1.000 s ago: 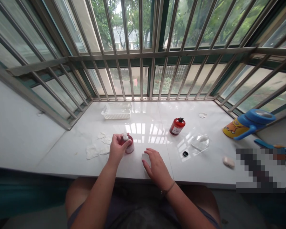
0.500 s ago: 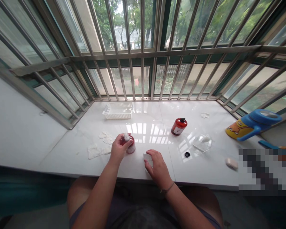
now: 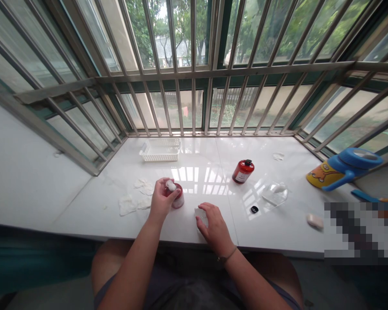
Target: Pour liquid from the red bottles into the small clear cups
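A red bottle (image 3: 179,200) stands upright close to the front of the white counter. At its top, my left hand (image 3: 161,199) is closed, with the thumb and fingers around a small white rounded piece (image 3: 171,186); whether this piece is loose or part of the bottle I cannot tell. To the right, my right hand (image 3: 214,223) curls its thumb and fingers around a small clear, whitish container (image 3: 200,214), which rests on the counter and is largely covered by the palm. Farther back on the right is a second red bottle (image 3: 242,172) with a black top.
Crumpled white tissues (image 3: 129,204) lie left of my left hand. Behind them sits a white perforated basket (image 3: 161,156). On the right are a black cap (image 3: 254,209), a clear plastic bag (image 3: 274,196), a pinkish bar (image 3: 314,221) and a blue-yellow cup (image 3: 339,170). Metal window bars enclose the back.
My left fingers have shifted slightly at the bottle's top, and the white piece has tilted a little to the left. My right hand and the container have stayed put.
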Demonstrator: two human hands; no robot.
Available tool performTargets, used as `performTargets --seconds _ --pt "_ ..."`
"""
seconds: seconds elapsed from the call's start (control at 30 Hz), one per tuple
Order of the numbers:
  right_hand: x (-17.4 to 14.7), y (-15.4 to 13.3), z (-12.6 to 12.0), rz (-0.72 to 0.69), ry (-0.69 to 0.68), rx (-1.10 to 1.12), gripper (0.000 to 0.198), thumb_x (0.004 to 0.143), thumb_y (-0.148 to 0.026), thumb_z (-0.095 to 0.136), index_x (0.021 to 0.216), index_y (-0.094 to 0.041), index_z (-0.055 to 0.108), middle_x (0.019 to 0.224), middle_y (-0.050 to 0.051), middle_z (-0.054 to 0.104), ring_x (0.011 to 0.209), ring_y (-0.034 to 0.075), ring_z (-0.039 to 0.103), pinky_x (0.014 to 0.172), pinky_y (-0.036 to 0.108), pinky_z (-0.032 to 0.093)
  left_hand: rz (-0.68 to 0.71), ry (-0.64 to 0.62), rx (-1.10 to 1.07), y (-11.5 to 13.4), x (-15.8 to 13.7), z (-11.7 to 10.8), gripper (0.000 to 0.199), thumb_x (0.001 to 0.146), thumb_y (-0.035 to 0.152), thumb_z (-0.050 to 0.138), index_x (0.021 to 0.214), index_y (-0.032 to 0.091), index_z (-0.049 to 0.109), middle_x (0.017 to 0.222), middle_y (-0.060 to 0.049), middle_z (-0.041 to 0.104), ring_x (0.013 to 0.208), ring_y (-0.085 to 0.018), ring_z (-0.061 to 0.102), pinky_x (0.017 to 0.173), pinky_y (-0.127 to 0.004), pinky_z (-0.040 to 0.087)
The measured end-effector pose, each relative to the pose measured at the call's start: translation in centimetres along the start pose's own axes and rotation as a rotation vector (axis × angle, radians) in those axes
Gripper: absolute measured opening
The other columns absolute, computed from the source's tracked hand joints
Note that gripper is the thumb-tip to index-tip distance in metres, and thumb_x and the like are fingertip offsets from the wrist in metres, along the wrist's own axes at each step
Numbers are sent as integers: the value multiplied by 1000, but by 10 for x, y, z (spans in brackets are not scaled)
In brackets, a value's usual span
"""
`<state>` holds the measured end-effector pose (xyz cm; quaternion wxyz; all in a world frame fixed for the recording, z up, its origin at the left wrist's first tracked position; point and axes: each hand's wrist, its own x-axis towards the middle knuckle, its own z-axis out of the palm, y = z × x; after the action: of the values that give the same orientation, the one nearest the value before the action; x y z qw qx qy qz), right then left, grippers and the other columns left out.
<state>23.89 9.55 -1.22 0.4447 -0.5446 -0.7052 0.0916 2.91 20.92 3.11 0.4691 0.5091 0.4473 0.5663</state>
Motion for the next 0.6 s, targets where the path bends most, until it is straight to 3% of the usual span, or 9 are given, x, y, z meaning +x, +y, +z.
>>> performTargets --seconds 0.17,0.27,0.43,0.6 --pt "0 0 0 -4 -8 8 31 101 -26 62 132 -24 61 127 12 69 119 30 65 105 53 58 119 -47 177 7 0 -2 39 83 44 88 114 23 78 139 -11 67 134 -31 64 118 -46 50" --pt "0 0 0 1 -15 7 31 102 -26 62 132 -24 60 127 12 68 119 30 65 105 53 58 142 -39 227 12 -1 -2 38 87 48 84 117 25 80 143 -11 67 136 -31 63 120 -47 48" --pt "-1 2 1 2 -15 8 31 101 -27 63 132 -24 60 127 12 68 120 29 64 106 53 58 81 -23 74 22 3 -3 45 91 55 79 122 23 78 152 -13 62 141 -33 60 115 -46 52" --pt "-1 2 1 7 -8 8 31 101 -27 63 132 -24 62 127 12 69 120 29 65 106 52 58 109 48 -12 33 13 -9 46 90 56 80 122 23 78 149 -13 66 146 -34 55 123 -48 43"
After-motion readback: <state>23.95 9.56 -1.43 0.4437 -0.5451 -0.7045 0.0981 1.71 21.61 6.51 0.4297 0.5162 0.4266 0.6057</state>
